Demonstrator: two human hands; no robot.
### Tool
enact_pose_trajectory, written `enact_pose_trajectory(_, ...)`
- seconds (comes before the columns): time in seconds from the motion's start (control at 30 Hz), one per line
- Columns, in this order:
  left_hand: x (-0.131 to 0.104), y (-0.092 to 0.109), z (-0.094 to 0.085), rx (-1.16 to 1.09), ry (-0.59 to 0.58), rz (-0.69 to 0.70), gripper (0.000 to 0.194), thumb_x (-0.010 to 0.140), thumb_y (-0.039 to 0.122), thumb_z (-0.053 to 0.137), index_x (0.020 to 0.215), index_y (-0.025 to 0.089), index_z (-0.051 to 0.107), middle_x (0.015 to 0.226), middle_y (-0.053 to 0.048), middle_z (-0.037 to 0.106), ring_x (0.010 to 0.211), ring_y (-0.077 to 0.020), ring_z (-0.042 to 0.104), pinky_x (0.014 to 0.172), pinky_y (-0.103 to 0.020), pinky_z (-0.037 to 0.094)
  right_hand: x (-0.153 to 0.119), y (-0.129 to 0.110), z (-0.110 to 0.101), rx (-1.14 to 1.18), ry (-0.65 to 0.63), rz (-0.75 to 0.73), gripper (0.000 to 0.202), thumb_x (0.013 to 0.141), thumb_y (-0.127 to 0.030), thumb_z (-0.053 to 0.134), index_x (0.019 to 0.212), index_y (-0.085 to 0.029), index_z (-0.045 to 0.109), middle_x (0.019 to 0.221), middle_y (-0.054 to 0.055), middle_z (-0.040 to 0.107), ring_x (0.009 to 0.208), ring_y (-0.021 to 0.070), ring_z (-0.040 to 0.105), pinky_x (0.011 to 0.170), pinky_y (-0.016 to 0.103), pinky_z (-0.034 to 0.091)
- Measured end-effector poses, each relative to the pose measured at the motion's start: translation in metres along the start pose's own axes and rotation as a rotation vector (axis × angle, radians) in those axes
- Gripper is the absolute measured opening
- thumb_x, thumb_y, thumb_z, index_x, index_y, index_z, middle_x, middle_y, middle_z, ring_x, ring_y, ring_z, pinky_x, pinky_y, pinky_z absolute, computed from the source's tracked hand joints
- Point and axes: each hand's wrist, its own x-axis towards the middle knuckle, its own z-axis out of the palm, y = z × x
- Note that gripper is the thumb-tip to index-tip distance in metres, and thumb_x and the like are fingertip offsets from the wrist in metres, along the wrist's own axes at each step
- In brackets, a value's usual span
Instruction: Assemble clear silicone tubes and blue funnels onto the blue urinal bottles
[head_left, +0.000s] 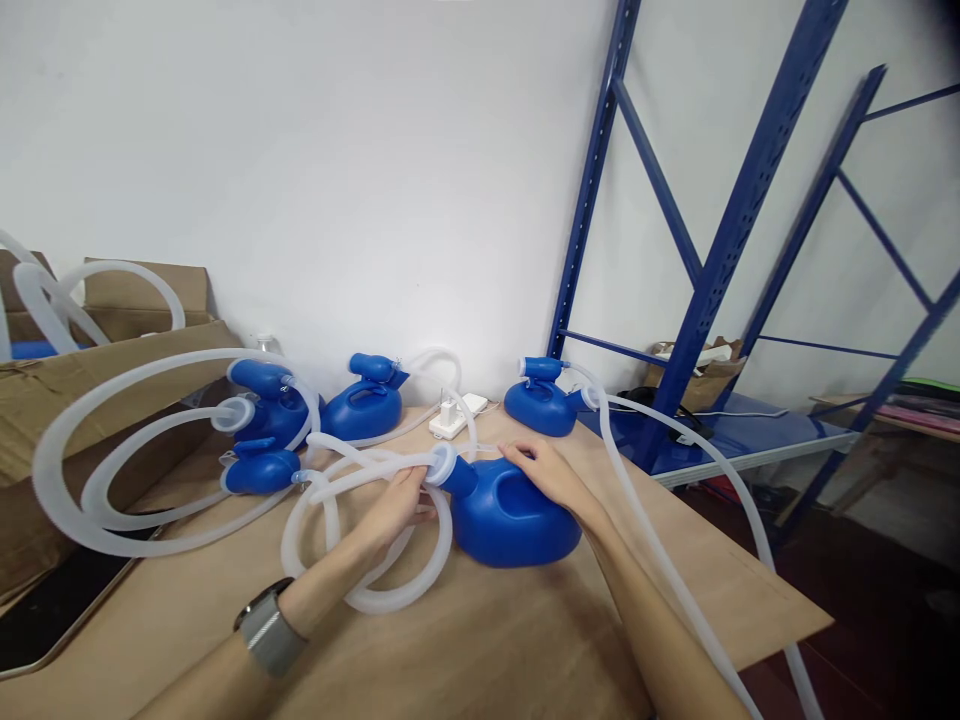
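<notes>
A blue plastic urinal bottle [517,530] stands on the table before me, its neck tilted up to the left. My left hand [409,500] grips the translucent white hose [382,470] just beside the white cap [442,466] on that neck. The hose loops in coils beneath my left forearm and leads to a blue receiver piece [261,472] lying to the left. On the bottle's top and far side, my right hand [544,470] holds it around the handle; some of its fingers are hidden behind.
More blue bottles with hoses stand behind: one at left [281,415], one in the middle [364,408], one at right [540,408]. A white power strip [457,416] lies by the wall. Cardboard boxes [112,375] and a black flat device [67,600] are left; blue shelving [720,240] is right.
</notes>
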Motion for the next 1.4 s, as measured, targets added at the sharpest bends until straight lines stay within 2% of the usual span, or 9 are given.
enact_pose_trajectory(0.17, -0.019, 0.041, -0.029, 0.357, -0.114, -0.038, 0.041, 0.080, 0.060, 0.071, 0.082, 0.019, 0.073, 0.062, -0.004, 0.067, 0.063, -0.0255, 0.064, 0.063, -0.032, 0.047, 0.004, -0.006, 0.001, -0.026, -0.031, 0.002, 0.050, 0.081, -0.067, 0.066, 0.079, -0.018, 0.075, 0.087, 0.007, 0.076, 0.087, 0.0271, 0.068, 0.079, 0.034, 0.050)
enact_pose_trajectory(0.2, -0.025, 0.050, -0.030, 0.524, -0.136, 0.029, 0.042, 0.080, 0.062, 0.070, 0.074, 0.021, 0.072, 0.058, -0.003, 0.065, 0.062, -0.0244, 0.062, 0.062, -0.031, 0.044, 0.005, -0.009, 0.000, -0.048, -0.054, 0.021, 0.050, 0.078, -0.068, 0.069, 0.079, -0.018, 0.075, 0.086, 0.007, 0.076, 0.086, 0.0267, 0.067, 0.078, 0.034, 0.050)
enact_pose_trajectory(0.3, -0.042, 0.073, -0.018, 0.852, -0.045, 0.256, 0.056, 0.082, 0.064, 0.065, 0.046, 0.022, 0.053, 0.051, -0.003, 0.056, 0.053, -0.0205, 0.051, 0.058, -0.031, 0.036, 0.012, -0.017, -0.003, -0.139, -0.149, 0.097, 0.053, 0.069, -0.074, 0.075, 0.081, -0.022, 0.075, 0.078, 0.003, 0.073, 0.079, 0.0255, 0.065, 0.071, 0.034, 0.048)
enact_pose_trajectory(0.4, -0.042, 0.085, 0.004, 0.851, 0.018, 0.503, 0.045, 0.087, 0.057, 0.060, 0.057, 0.022, 0.058, 0.062, -0.005, 0.063, 0.059, -0.0223, 0.055, 0.062, -0.032, 0.038, 0.018, -0.021, -0.005, -0.176, -0.192, 0.130, 0.058, 0.064, -0.078, 0.075, 0.086, -0.024, 0.073, 0.080, 0.001, 0.072, 0.080, 0.0254, 0.065, 0.069, 0.035, 0.048)
enact_pose_trajectory(0.47, -0.027, 0.084, 0.016, 0.896, 0.095, 0.613, 0.032, 0.088, 0.049, 0.058, 0.075, 0.022, 0.065, 0.085, -0.009, 0.070, 0.079, -0.0279, 0.063, 0.072, -0.035, 0.042, 0.022, -0.021, -0.005, -0.179, -0.189, 0.132, 0.058, 0.063, -0.076, 0.077, 0.088, -0.024, 0.072, 0.083, 0.002, 0.073, 0.082, 0.0262, 0.066, 0.071, 0.036, 0.049)
enact_pose_trajectory(0.53, -0.007, 0.078, 0.024, 0.940, 0.093, 0.679, 0.022, 0.086, 0.042, 0.061, 0.078, 0.021, 0.063, 0.099, -0.012, 0.071, 0.098, -0.0336, 0.064, 0.083, -0.038, 0.044, 0.024, -0.021, -0.005, -0.195, -0.196, 0.133, 0.055, 0.063, -0.074, 0.079, 0.087, -0.024, 0.072, 0.083, 0.002, 0.074, 0.081, 0.0267, 0.067, 0.072, 0.037, 0.049)
enact_pose_trajectory(0.7, 0.027, 0.059, 0.023, 0.909, -0.011, 0.645, 0.012, 0.081, 0.029, 0.061, 0.073, 0.023, 0.055, 0.084, -0.007, 0.066, 0.085, -0.0280, 0.064, 0.080, -0.036, 0.047, 0.026, -0.016, -0.003, -0.184, -0.261, 0.106, 0.055, 0.064, -0.075, 0.078, 0.082, -0.023, 0.071, 0.074, 0.000, 0.070, 0.073, 0.0212, 0.064, 0.065, 0.031, 0.046)
enact_pose_trajectory(1.07, 0.028, 0.055, 0.023, 1.003, -0.008, 0.562, 0.020, 0.084, 0.028, 0.055, 0.065, 0.023, 0.051, 0.075, -0.006, 0.063, 0.075, -0.0247, 0.062, 0.070, -0.033, 0.041, 0.031, -0.012, -0.002, -0.127, -0.280, 0.109, 0.050, 0.062, -0.065, 0.084, 0.085, -0.022, 0.072, 0.078, -0.001, 0.069, 0.076, 0.0197, 0.062, 0.065, 0.027, 0.045)
enact_pose_trajectory(1.4, 0.030, 0.049, 0.028, 1.019, 0.075, 0.505, 0.016, 0.083, 0.024, 0.052, 0.067, 0.022, 0.052, 0.074, -0.007, 0.062, 0.073, -0.0259, 0.062, 0.066, -0.034, 0.038, 0.034, -0.017, 0.004, -0.192, -0.242, 0.159, 0.046, 0.066, -0.067, 0.077, 0.065, -0.021, 0.069, 0.057, -0.003, 0.059, 0.059, 0.0170, 0.054, 0.056, 0.028, 0.040)
